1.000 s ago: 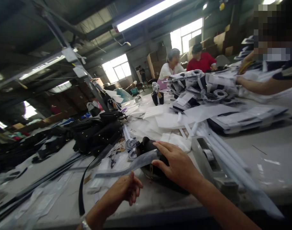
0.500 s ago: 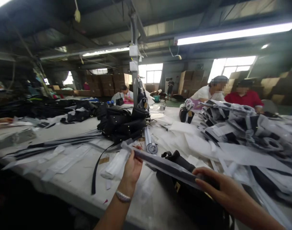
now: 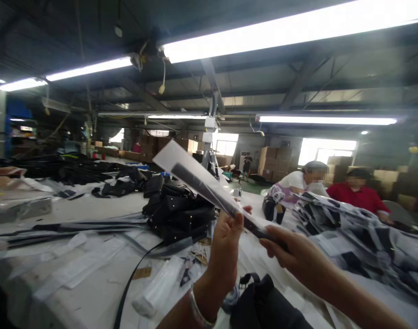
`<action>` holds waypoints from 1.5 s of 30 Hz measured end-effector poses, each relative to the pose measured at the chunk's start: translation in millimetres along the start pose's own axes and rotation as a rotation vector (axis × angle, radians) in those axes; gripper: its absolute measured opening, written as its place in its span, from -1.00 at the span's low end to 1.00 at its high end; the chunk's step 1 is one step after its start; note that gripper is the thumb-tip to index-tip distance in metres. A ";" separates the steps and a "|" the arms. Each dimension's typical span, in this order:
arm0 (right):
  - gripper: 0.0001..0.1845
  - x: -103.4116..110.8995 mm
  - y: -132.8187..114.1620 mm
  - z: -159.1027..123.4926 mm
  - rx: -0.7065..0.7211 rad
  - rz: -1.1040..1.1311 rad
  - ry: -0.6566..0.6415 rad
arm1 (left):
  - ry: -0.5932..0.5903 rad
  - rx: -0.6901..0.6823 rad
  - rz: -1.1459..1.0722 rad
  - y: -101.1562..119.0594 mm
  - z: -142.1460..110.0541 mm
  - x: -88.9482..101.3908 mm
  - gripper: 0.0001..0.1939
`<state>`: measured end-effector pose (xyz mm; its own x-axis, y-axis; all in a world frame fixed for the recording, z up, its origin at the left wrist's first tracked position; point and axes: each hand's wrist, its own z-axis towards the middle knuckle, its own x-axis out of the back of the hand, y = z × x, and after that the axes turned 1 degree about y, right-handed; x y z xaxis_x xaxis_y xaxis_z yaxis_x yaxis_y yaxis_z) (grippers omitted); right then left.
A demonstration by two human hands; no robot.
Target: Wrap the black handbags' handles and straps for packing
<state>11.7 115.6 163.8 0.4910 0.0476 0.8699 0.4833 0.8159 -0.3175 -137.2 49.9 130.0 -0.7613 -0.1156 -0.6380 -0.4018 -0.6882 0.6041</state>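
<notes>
I hold a long clear plastic sleeve with a black strap inside [image 3: 191,176] up in front of me, slanting from upper left to lower right. My left hand [image 3: 226,249] pinches it near the middle, thumb on top. My right hand [image 3: 293,258] grips its lower end with the fingers closed round it. Below my wrists a black bag [image 3: 264,306] lies on the white table [image 3: 92,292].
A heap of black bags [image 3: 179,210] sits mid-table, with long black straps [image 3: 75,226] and white wrappers [image 3: 82,262] to the left. A pile of wrapped black-and-white pieces [image 3: 349,233] lies right. Two people [image 3: 335,187] sit at the far side.
Both hands have lifted the plastic-sleeved strap from low over the black bag to eye level, and it now tilts up to the left. My view has swung left and upward.
</notes>
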 end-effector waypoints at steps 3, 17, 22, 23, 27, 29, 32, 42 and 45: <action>-0.64 5.4 14.0 5.6 0.019 -0.017 -0.003 | 0.071 -0.192 -0.085 47.2 27.9 15.0 -0.52; -0.58 -0.2 -14.9 25.9 0.141 0.432 0.037 | -0.075 -0.261 -0.018 81.7 51.8 -15.4 -0.79; -0.57 11.1 -19.6 21.8 0.119 0.450 0.038 | -0.060 -0.198 -0.065 68.7 50.2 -22.5 -0.81; -0.55 15.1 -21.0 20.8 0.090 0.467 0.044 | -0.051 -0.208 -0.081 71.1 50.3 -24.0 -0.83; -0.45 31.0 -33.8 19.2 0.095 0.659 -0.019 | -0.119 -0.221 -0.065 88.0 47.8 -41.6 -0.86; -0.52 37.0 -42.9 19.8 0.137 0.744 -0.041 | -0.170 -0.254 -0.045 95.7 45.4 -55.0 -0.85; -0.63 42.8 -54.6 20.2 0.183 0.819 0.058 | -0.206 -0.307 -0.020 100.2 41.9 -71.9 -0.81; -0.37 31.2 -54.9 9.0 0.181 1.010 0.231 | -0.249 -0.124 0.146 36.2 13.3 -74.7 -0.72; -0.54 26.7 -37.9 5.2 0.073 0.938 0.249 | -0.289 -0.074 0.208 34.9 8.1 -65.6 -0.75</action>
<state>2.7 88.9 201.1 0.7969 0.5803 0.1680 -0.2247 0.5428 -0.8093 -105.4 39.3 196.8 -0.9395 -0.0586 -0.3374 -0.1932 -0.7227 0.6636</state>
